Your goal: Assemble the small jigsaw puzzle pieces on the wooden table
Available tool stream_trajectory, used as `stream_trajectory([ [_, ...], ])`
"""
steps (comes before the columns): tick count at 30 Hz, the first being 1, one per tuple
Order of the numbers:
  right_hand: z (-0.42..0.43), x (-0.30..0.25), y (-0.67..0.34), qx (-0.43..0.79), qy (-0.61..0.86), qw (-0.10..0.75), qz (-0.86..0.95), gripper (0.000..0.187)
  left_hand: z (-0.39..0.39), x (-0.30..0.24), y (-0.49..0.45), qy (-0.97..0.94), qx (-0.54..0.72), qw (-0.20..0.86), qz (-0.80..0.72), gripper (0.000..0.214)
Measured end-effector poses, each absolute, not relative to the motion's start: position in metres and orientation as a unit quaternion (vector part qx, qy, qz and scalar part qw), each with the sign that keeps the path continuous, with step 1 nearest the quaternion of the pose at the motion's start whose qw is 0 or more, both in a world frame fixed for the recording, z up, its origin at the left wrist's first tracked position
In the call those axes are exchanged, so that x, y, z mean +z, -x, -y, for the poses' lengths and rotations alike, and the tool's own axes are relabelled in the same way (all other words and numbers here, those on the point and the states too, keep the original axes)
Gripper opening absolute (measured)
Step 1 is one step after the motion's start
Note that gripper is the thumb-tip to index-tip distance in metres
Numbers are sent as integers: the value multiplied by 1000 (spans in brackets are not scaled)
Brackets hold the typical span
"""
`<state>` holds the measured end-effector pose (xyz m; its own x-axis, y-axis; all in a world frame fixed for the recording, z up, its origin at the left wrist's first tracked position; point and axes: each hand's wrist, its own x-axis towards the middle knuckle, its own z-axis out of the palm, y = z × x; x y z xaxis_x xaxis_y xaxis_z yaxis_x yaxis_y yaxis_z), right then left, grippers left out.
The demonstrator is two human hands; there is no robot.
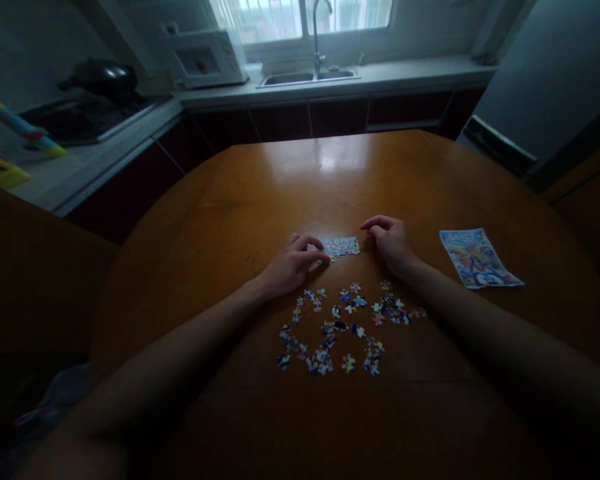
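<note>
A small joined strip of jigsaw puzzle (345,246), mostly pale blue, lies flat near the middle of the wooden table. My left hand (293,263) grips its left end, the thumb and fingers bent over the edge and a lower piece. Just off the strip's right end is my right hand (390,243), with curled fingers and the thumb close to the index finger. Whatever may be between those fingertips is too small to name. Nearer to me, loose puzzle pieces (321,360) are scattered between my forearms, some of them overlapping.
A printed picture sheet (477,258) lies on the table (220,220) to the right of my right hand. Beyond the table are a sink (307,78), a microwave (205,59) and a stove with a dark pan (103,79). A fridge (545,87) stands at the right.
</note>
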<state>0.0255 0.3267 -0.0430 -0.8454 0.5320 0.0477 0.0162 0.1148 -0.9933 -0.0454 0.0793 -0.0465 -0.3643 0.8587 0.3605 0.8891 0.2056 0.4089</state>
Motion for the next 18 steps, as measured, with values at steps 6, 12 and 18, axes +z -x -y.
stream_trajectory([
  [6,-328,-39,-26,659,201,180,702,17,-79,-46,45,557,-301,39,773,48],
  [12,-334,-44,-23,677,197,161,691,14,-79,-46,45,560,-299,45,771,46],
  [18,-359,-8,-43,616,26,70,784,15,-80,-47,45,559,-311,53,767,45],
])
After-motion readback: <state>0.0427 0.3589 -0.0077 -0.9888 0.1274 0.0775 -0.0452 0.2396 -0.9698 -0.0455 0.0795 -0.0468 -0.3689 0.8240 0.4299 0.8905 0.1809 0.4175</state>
